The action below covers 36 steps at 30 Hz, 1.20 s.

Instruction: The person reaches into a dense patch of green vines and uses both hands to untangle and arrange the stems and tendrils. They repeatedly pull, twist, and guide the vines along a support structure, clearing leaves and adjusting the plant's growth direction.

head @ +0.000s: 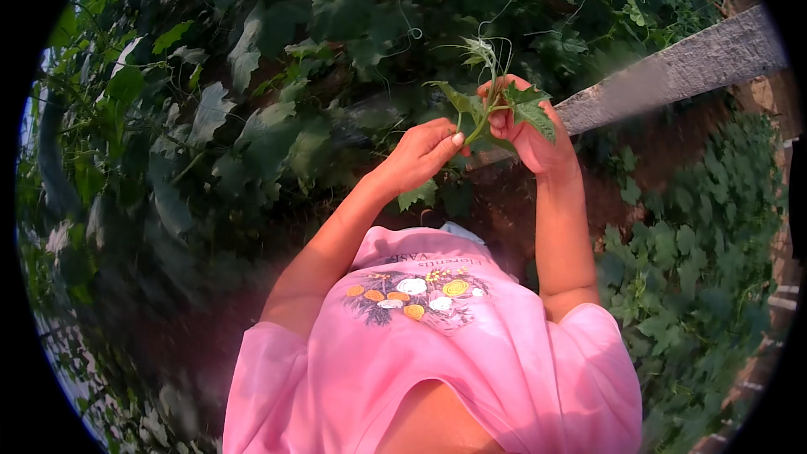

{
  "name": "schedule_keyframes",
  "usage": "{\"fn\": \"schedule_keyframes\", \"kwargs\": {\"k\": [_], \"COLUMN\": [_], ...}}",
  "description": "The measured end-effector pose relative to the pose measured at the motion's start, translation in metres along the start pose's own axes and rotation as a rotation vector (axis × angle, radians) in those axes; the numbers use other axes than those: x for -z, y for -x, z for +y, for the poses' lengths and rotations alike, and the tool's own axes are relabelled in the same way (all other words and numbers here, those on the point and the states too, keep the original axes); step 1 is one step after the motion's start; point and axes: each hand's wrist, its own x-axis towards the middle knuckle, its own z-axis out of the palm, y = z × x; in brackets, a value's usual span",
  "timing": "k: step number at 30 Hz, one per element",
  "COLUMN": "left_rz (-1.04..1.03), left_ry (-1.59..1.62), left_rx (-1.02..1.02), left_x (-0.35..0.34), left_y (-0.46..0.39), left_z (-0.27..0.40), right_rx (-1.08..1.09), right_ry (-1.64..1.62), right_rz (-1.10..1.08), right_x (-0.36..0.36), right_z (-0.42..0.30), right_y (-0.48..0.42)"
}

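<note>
My left hand (pixel 423 154) pinches the green stem of a climbing vine shoot (pixel 484 116) between thumb and fingers, at its lower part. Close by on the right, my right hand (pixel 526 123) is closed round the same shoot higher up, partly behind a lobed leaf (pixel 533 112). The shoot's pale, curly tip (pixel 482 50) and thin tendrils stick up above both hands. Another young leaf (pixel 455 98) hangs off the stem between the hands. Some fingertips are hidden behind the stem and leaves.
Dense vine foliage (pixel 265 132) fills the left and top. A rough, pale post or beam (pixel 674 75) slants from behind my right hand to the upper right. Low leafy plants (pixel 681 284) grow at the right, with brown soil (pixel 504 202) between the rows.
</note>
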Motion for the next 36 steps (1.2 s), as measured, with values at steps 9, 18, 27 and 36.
{"fn": "schedule_keyframes", "kwargs": {"k": [9,18,27,36], "left_rz": [0.088,0.309,0.522,0.555], "left_ry": [-0.007,-0.351,-0.185,-0.222], "left_rx": [-0.018,0.103,-0.187,-0.151], "left_x": [-0.003,0.005,-0.018,-0.015], "left_y": [0.002,0.011,-0.011,-0.013], "left_z": [-0.010,0.032,0.025,0.021], "right_rx": [-0.081,-0.019,0.064,0.185], "right_ry": [0.119,-0.169,0.173,0.405], "right_rz": [-0.042,-0.040,-0.026,0.123], "right_x": [0.009,0.005,0.005,0.005], "right_z": [-0.005,0.005,0.013,0.007], "right_y": [-0.010,-0.017,-0.026,-0.033]}}
